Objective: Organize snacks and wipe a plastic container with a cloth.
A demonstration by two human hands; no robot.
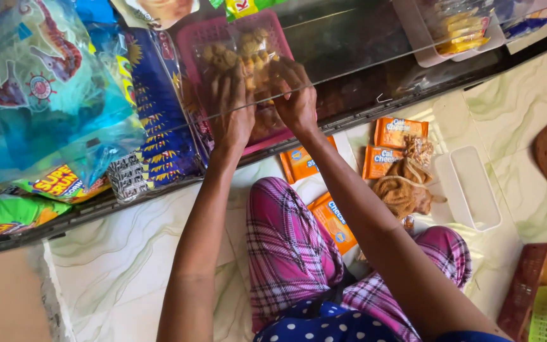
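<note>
Inside the glass display case, near its front edge, our left hand [230,114] and right hand [295,101] clasp clear packets of golden snacks [242,58] in the pink plastic basket [191,38]; we should seat them flat, fingers clear of neighbouring blue bags [159,107].

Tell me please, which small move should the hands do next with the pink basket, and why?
Probably ease the pink basket further onto the shelf. Both hands, left hand and right hand, rest on its near edge, and that edge looks close to the shelf's front.
</note>
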